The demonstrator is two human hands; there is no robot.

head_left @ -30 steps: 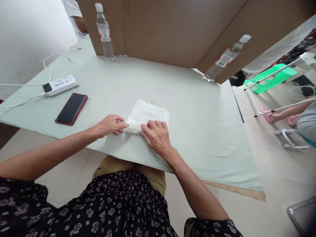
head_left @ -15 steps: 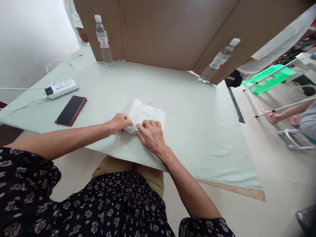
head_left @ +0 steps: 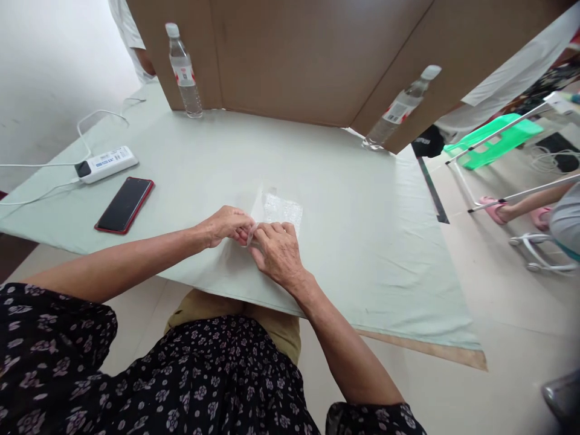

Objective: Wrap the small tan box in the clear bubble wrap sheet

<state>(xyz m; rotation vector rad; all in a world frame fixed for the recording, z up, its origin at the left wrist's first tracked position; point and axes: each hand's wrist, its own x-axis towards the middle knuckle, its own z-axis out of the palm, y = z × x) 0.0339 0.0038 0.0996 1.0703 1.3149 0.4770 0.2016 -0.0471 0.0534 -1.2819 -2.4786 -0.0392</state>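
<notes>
A small sheet of clear bubble wrap (head_left: 281,211) lies on the pale green table cover (head_left: 344,199) near the front edge. Its left side is lifted and folded toward the right. My left hand (head_left: 224,225) pinches that raised left edge between thumb and fingers. My right hand (head_left: 277,252) rests on the near part of the sheet, its fingers curled down on the wrap right beside my left fingertips. The near half of the sheet is hidden under both hands.
A red-edged phone (head_left: 124,204) and a white power strip (head_left: 106,164) with cables lie at the left. Two water bottles (head_left: 183,72) (head_left: 396,110) stand against a brown board (head_left: 294,54) at the back. Another person's legs (head_left: 521,208) and a green stool (head_left: 498,138) are at the right.
My left hand has lifted the wrap's left edge and carried it rightward, so less flat sheet shows. The right hand has stayed pressed on the near edge.
</notes>
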